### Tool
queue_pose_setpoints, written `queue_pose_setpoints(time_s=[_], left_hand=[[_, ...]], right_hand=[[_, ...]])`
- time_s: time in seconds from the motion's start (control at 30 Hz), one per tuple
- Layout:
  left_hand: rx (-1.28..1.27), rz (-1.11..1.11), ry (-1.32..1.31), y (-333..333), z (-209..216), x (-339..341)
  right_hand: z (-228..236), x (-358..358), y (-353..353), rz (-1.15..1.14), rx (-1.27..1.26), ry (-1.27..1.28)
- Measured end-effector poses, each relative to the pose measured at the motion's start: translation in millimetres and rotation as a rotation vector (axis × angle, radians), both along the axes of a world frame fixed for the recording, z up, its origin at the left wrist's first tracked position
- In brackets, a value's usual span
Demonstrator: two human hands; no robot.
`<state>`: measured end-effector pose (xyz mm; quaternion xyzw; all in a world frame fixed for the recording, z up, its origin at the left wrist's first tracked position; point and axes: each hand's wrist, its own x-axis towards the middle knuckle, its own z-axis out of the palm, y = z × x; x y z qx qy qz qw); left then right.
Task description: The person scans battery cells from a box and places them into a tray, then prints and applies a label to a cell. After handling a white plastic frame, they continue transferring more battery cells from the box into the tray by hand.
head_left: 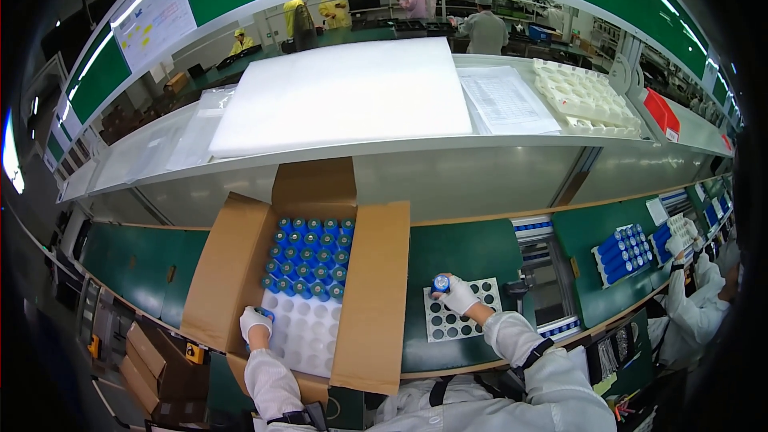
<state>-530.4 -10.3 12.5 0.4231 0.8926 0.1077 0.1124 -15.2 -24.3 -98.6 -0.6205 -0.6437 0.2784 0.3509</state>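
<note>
My left hand (pixel 256 325), white-gloved, is inside the left edge of an open cardboard box (pixel 372 288), its fingers closed around a blue cylindrical battery cell (pixel 266 314). Upright blue cells (pixel 308 252) fill the far rows of a white tray (pixel 308 336) in the box; its near pockets show bare. In my right hand (pixel 460 296), also gloved, is another blue cell (pixel 441 283), its round end turned up. That hand hovers over the upper left part of a white plate with round holes (pixel 436 330) on the green bench. My palm and wrist hide some of the holes.
A shelf above the bench carries a white foam sheet (pixel 344 100), papers (pixel 508 100), cream trays (pixel 588 96) and a red bin (pixel 662 114). A conveyor (pixel 548 272) runs right of the plate. Beyond it stand grouped blue cells (pixel 624 256) and a co-worker (pixel 692 304).
</note>
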Motion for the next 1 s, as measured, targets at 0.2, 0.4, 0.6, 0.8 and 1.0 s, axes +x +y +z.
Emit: queue_pose_setpoints(time_s=[0.2, 0.4, 0.6, 0.8, 1.0], left_hand=[[0.143, 0.101, -0.031, -6.3, 21.2, 14.2], [0.536, 0.224, -0.07, -5.4, 38.3, 33.3], [0.849, 0.095, -0.552, -3.0, 5.0, 15.3], [0.808, 0.081, -1.491, -10.4, 14.1, 34.2], [0.847, 0.065, -1.635, -16.1, 19.8, 56.1]], right_hand=[[10.8, 4.8, 5.5, 0.06, -0.085, 0.016], [15.8, 7.1, 0.3, 0.108, -0.076, -0.085], [24.3, 4.4, 7.5, 0.142, -0.167, -0.068], [27.0, -0.7, 0.6, 0.074, -0.115, -0.107], [29.3, -10.2, -8.3, -0.077, -0.045, -0.125]])
